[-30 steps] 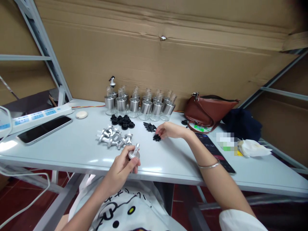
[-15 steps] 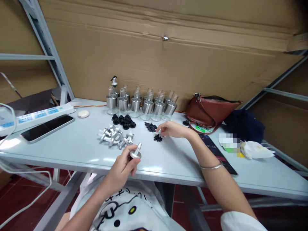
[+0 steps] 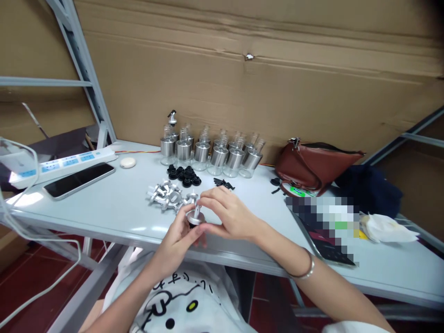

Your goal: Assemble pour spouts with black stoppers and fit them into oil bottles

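Silver metal fitting with a round disc and a slim tubular stem [image 3: 197, 214]: held up in front of the body, over the near part of the table, between the two hands.
Stem's long axis: close to upright, top leaning slightly right — right at the other hand's fingertips.
Left hand [image 3: 176, 235]: the nearer one, carrying the piece; thumb in front and fingers behind pinch the disc's rim.
Right hand [image 3: 231, 213]: arched in from the right, fingers bent together at the stem's top, thumb apart and lower, by the disc. Whether they pinch the stem or some small part, I cannot tell.
Backdrop: brown cardboard sheet [image 3: 194, 74], matte and creased, with a small torn hole.
Tabletop: glossy white table [image 3: 274, 210], smooth, streaked with reflections.
Bag: reddish-brown leather-look handbag [image 3: 314, 162], slouched, dark along its opening.
Bottles: clear glass bottles with brushed-metal sleeves [image 3: 202, 150], narrow-necked, in rows; one carries a black-and-silver spout [image 3: 172, 117].
Silver heap: loose pale-metal fittings [image 3: 169, 199], discs and stems tangled, just beyond the left hand.
Black cluster: dark ridged round stoppers [image 3: 183, 175], dull — perhaps rubber.
Slivers: thin black strips [image 3: 224, 184], lying beyond the right hand.
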The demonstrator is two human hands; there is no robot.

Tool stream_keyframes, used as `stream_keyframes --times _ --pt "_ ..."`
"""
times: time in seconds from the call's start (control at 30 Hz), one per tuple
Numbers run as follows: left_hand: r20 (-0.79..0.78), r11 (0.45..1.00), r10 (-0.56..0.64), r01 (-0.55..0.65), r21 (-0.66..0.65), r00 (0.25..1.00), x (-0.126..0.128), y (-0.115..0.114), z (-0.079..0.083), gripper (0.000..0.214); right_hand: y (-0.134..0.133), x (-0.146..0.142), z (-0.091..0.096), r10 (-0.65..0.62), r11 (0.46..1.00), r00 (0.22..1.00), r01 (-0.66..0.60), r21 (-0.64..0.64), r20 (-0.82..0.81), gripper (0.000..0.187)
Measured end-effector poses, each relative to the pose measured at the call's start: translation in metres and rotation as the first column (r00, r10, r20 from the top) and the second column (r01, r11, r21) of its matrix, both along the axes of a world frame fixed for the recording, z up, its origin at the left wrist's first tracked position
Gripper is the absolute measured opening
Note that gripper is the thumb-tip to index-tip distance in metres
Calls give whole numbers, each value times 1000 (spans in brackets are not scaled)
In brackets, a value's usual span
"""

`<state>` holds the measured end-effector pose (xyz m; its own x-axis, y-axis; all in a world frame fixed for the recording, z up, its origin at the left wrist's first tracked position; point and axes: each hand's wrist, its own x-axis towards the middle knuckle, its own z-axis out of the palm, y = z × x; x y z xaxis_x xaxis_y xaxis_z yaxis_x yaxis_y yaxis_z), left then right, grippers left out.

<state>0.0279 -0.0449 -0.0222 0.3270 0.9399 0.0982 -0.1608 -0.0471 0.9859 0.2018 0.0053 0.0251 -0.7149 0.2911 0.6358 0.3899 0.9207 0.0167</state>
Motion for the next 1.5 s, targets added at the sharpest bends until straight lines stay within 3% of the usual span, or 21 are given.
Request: stream_keyframes --times 0.13,0.3,0.53,0.7,0.9,1.07,1.27,1.5 --pt "49 997 71 -71 -3 996 0 0 0 47 2 -1 -2 -15 996 997 23 90 -80 52" --pt "-56 991 131 -128 50 990 -2 -2 -2 55 -2 -8 -3 -15 993 999 9 115 51 39" --pt "-90 987 107 -95 128 990 -3 -1 -6 60 -4 -4 0 -93 995 992 94 11 -83 18" --pt "-185 986 102 -74 152 977 -3 1 -5 47 -5 -2 4 -63 992 992 50 -113 -112 23" --pt "-210 966 168 -117 232 963 -1 2 -3 41 -5 -3 3 -28 1000 997 28 -6 -66 26" --pt "-200 963 172 -122 239 964 1 2 -3 41 -5 -1 6 -37 999 998 37 8 -44 23" --pt "-258 904 316 -207 375 913 1 2 0 28 -6 -2 5 -118 993 993 119 24 -3 28" --pt "-229 840 358 -205 502 905 1 2 -7 38 -7 -2 6 -108 994 994 109 27 -20 23"
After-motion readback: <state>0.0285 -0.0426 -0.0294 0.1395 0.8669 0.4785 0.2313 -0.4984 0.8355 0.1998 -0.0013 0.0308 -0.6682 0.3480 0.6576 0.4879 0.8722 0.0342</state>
